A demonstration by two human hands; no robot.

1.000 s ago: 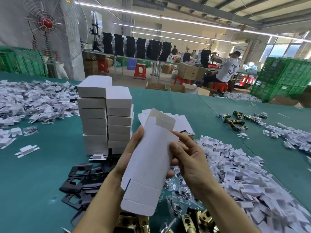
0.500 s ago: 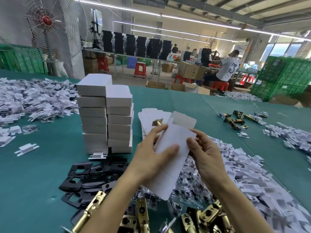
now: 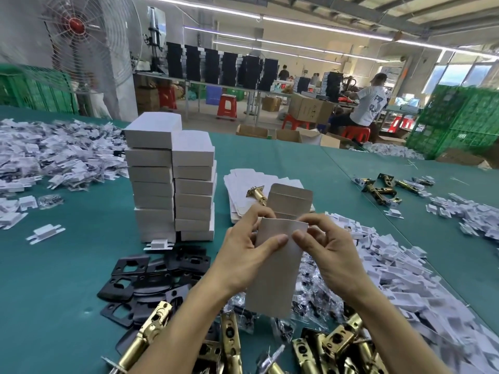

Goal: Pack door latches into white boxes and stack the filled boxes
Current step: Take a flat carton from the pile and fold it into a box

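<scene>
1. Under the left hand [image 3: 243, 261] and right hand [image 3: 333, 261] lies the green desk [image 3: 67, 279]; past the left hand stand the stacked boxes [image 3: 172, 190].
2. Between them is the white box [image 3: 275, 273]; both hands pinch its open top.
3. Below the wrists lie the door latches [image 3: 334, 342]; take one.
4. Pull the mouth wide first; fold the top flap [image 3: 290, 195] last.

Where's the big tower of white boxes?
In the head view, the tower of white boxes stands left of centre on the green table, just behind the black plates and left of the pile of flat box blanks.
</scene>
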